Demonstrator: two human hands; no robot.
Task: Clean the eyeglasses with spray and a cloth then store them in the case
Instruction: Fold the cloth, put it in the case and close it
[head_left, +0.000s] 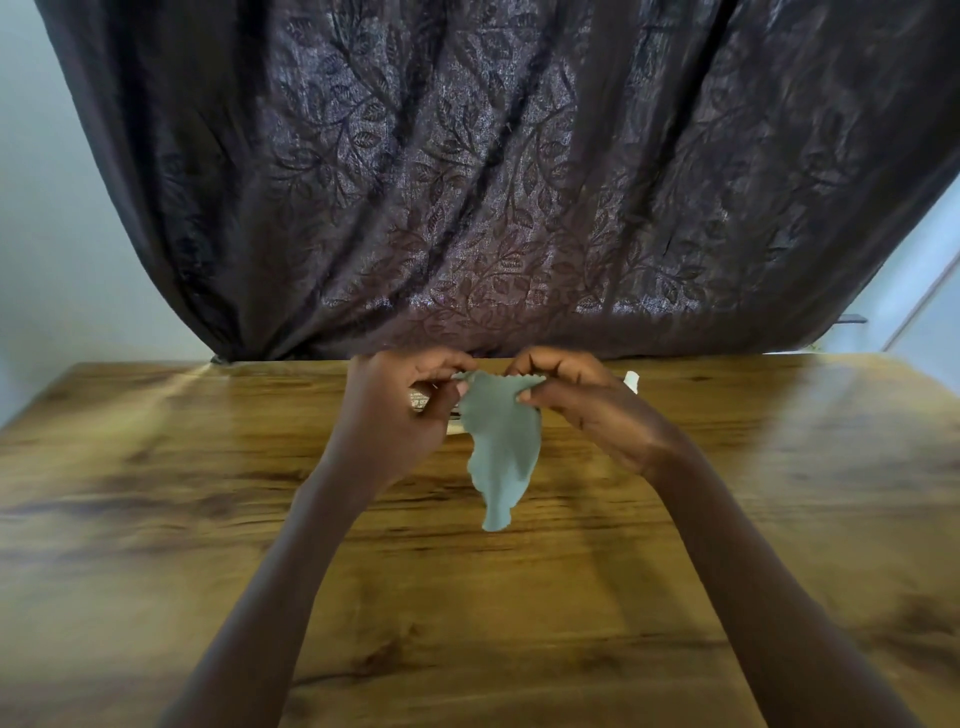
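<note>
A grey-green cleaning cloth (500, 447) hangs above the middle of the wooden table (208, 519). My left hand (400, 410) pinches its top left corner and my right hand (576, 400) pinches its top right corner, so the cloth droops between them. Behind my left hand a pale object with a dark edge (451, 423) lies on the table, mostly hidden; I cannot tell whether it is the case or the eyeglasses. A small white tip (631, 382), perhaps the spray bottle, peeks out behind my right hand. The picture is blurred.
A dark patterned curtain (493, 182) hangs just behind the table's far edge. Pale walls show at both sides. The table's wooden surface spreads wide to the left, the right and toward me.
</note>
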